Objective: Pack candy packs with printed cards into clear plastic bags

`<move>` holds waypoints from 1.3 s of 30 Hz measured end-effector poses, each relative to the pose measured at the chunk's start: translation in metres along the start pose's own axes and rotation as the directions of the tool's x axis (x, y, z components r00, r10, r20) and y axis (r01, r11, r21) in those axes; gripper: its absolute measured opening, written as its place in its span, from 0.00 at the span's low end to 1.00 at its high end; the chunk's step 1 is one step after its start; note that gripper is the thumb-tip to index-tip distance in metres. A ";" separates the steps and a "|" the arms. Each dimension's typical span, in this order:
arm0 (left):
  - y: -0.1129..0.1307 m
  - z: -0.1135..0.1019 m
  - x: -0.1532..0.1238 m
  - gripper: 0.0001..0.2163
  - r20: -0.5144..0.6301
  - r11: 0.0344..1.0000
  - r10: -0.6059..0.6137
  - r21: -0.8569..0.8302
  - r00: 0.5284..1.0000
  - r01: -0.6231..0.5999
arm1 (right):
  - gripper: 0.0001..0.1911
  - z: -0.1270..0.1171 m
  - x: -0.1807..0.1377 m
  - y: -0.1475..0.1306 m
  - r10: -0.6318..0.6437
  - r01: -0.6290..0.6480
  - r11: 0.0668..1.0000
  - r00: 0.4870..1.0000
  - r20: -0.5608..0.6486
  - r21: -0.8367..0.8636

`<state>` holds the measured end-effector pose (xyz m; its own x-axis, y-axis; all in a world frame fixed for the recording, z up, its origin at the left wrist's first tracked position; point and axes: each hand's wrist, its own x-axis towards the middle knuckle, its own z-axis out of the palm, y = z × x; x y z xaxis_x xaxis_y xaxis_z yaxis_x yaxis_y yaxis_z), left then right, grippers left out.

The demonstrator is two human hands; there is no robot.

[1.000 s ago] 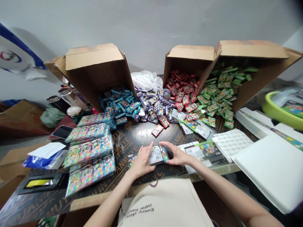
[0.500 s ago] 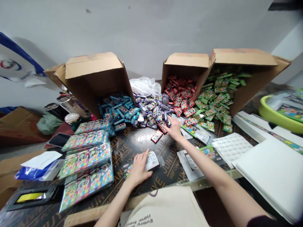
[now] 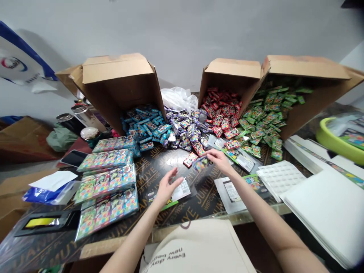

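Between the fingertips of my right hand (image 3: 218, 161) is a small purple packet (image 3: 202, 163), blurred by motion, held above the dark table (image 3: 196, 193). My left hand (image 3: 168, 185) hovers with thumb and fingers apart, holding nothing. Just under it lies a clear bag with a printed card (image 3: 182, 190), partly hidden by the hand. A red packet (image 3: 190, 159) rests on the table left of the held one. Beyond it spreads a pile of purple packets (image 3: 184, 127), with a red packet (image 3: 198, 148) at its near edge.
Tilted cartons hold blue packets (image 3: 148, 123), red packets (image 3: 220, 106) and green packets (image 3: 264, 117). Stacked filled packs (image 3: 109, 182) stand at left. Bagged cards (image 3: 231, 195), a white sheet stack (image 3: 280, 178) and a green basket (image 3: 331, 140) are at right.
My right hand has drawn back from the pile with a purple packet. My left hand has lifted off the bagged card and its fingers have spread.
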<state>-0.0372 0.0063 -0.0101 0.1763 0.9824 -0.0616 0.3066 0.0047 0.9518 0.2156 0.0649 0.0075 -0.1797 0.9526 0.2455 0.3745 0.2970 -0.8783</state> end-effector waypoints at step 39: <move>-0.024 -0.002 -0.019 0.47 0.296 0.734 0.266 0.555 0.917 -0.392 | 0.43 0.046 -0.070 0.005 -0.217 0.270 0.955 0.918 0.332 -0.121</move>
<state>-0.0502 -0.0120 -0.0313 0.5202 0.8472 0.1078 0.6750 -0.4851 0.5559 0.1886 -0.0034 -0.0330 -0.5483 0.7881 0.2797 0.4194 0.5485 -0.7234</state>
